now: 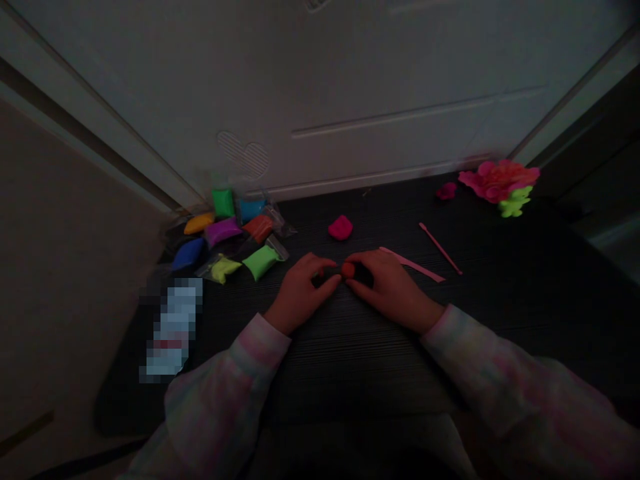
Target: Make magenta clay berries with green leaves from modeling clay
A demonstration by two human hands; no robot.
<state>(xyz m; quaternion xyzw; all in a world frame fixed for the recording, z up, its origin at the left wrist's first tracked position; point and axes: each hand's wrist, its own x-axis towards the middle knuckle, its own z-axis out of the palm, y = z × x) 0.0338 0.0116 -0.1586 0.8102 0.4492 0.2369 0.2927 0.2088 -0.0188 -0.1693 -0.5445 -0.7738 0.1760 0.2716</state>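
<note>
A small red-orange ball of modelling clay [349, 269] sits between the thumb and fingertips of my right hand [387, 287], a little above the dark table. My left hand [306, 290] is just left of the ball, its thumb and fingers curved with a gap between them. Its tips come close to the ball; whether they touch it I cannot tell. Behind the hands lies a flattened pink clay lump [341, 228]. Beside my right hand is a flat pink modelling tool [415, 265], and farther right a thin pink stick tool [440, 249].
Several clay packets lie at the left, among them a light green packet [261, 262] and a purple packet [223, 231]. Nearer stands a blurred pale packet [173, 330]. At back right are a pink clay flower [500, 179], a yellow-green figure [515, 202] and a dark pink lump [446, 191].
</note>
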